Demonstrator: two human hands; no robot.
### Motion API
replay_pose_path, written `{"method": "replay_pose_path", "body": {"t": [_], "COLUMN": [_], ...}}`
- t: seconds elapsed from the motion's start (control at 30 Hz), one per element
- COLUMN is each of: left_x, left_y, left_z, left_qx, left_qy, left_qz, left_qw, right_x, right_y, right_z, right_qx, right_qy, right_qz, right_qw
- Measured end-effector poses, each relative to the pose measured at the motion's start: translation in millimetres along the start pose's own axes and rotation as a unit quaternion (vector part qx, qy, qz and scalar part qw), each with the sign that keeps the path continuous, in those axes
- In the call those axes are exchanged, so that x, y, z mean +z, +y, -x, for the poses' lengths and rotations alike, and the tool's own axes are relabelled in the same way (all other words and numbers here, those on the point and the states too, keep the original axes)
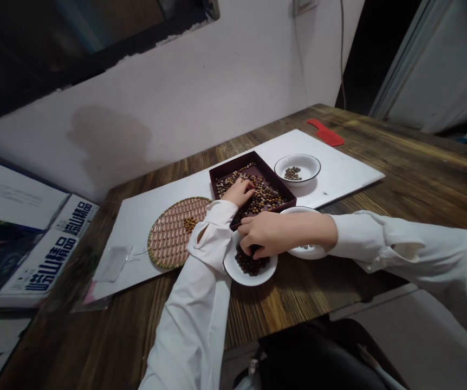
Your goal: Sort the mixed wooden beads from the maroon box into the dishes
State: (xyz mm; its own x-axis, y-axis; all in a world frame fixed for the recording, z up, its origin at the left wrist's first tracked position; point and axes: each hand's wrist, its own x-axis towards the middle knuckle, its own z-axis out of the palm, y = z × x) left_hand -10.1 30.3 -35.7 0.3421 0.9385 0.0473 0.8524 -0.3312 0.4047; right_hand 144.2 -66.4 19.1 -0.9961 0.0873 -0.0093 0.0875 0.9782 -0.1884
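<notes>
Recording the sorting work in hand, we find the left hand with fingers lowered among round brown beads in a maroon tray, and the right hand curled over heaped beads in a white enamel bowl, neither grip discernible.

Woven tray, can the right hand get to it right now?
Probably not directly: the left forearm lies between the right hand and the woven tray, so it blocks the way.

Workroom: wooden table, loose beads
</notes>
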Motion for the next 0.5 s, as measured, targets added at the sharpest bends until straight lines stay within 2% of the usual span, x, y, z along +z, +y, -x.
{"method": "replay_pose_path", "body": {"t": [0.17, 0.5], "left_x": [0.4, 0.4], "left_y": [-1.1, -0.3], "left_z": [-0.6, -0.1], "left_qx": [0.004, 0.001], "left_qy": [0.002, 0.005], "left_qz": [0.007, 0.008], "left_qw": [1.000, 1.000], "right_x": [4.4, 2.6], "right_y": [2.3, 2.6], "right_z": [-1.2, -1.4], "right_qx": [-0.005, -0.008], "right_qy": [0.015, 0.004], "right_qz": [0.005, -0.001], "right_qw": [1.000, 1.000]}}
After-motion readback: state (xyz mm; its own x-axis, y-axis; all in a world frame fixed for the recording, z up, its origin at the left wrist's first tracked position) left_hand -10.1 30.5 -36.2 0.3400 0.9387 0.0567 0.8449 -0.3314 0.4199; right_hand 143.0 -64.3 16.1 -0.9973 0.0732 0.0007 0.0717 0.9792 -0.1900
